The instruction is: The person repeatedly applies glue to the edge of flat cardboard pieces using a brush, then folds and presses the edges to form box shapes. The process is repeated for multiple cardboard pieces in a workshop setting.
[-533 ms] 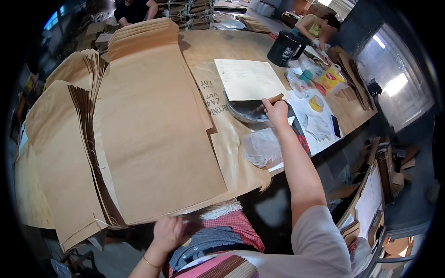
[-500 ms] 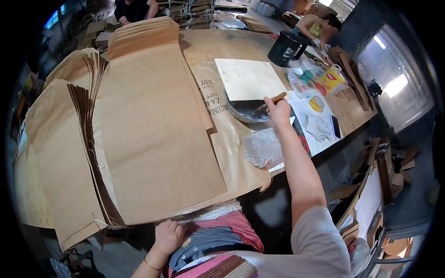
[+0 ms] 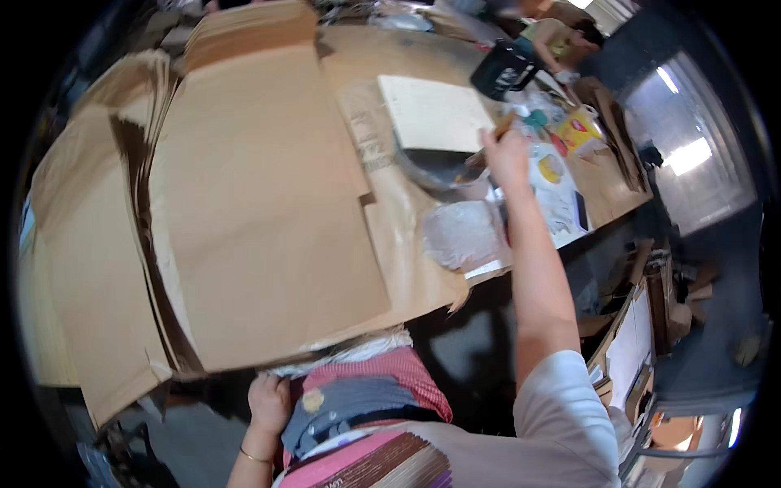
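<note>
My right hand [image 3: 506,159] is closed round a wooden-handled brush [image 3: 505,124], whose lower end dips toward a bowl [image 3: 431,172]. A pale board [image 3: 435,112] lies over the far part of that bowl. Just nearer than the bowl sits a crumpled clear plastic bag [image 3: 462,234]. My left hand [image 3: 269,401] hangs low by the near table edge, beside my apron, its fingers curled and nothing visible in them. Large brown paper bags [image 3: 260,211] are stacked flat on the table, with another fanned stack [image 3: 89,228] to their left.
Beyond the board stands a dark jug [image 3: 503,71]. To the right are a yellow packet [image 3: 579,132], a yellow round item [image 3: 551,169] and a phone [image 3: 581,211]. Another person [image 3: 553,45] sits at the far right. Cardboard [image 3: 630,342] stands below the table's right side.
My view has shifted, so the table sits higher in the picture. My right hand and the brush have moved slightly right and away from the board. The left hand stays by the table edge.
</note>
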The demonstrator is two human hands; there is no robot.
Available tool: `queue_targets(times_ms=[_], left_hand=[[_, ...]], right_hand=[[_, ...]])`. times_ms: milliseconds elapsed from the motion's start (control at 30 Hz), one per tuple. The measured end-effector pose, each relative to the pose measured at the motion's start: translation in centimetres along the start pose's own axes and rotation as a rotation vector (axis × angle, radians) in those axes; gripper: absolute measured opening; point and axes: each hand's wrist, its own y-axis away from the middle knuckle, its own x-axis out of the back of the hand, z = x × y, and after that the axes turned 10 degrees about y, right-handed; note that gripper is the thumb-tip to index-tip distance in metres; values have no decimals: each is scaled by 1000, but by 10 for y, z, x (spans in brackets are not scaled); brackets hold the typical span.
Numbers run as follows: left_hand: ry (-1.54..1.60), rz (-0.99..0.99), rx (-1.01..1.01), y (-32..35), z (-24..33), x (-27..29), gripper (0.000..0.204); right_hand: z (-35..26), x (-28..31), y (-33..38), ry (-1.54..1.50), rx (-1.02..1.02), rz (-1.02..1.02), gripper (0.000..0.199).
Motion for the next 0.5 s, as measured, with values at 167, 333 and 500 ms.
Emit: queue_targets(times_ms=[167, 333, 500], left_hand=[[62, -25, 93, 2, 16, 38, 5], [1003, -108, 807, 29, 7, 63, 10], [-67, 18, 400, 25, -1, 93, 7]], right_hand=[[-62, 52, 82, -763, -87, -180, 17], [-160, 68, 215, -930, 449, -595, 15], [-219, 50, 255, -940, 596, -783, 15]])
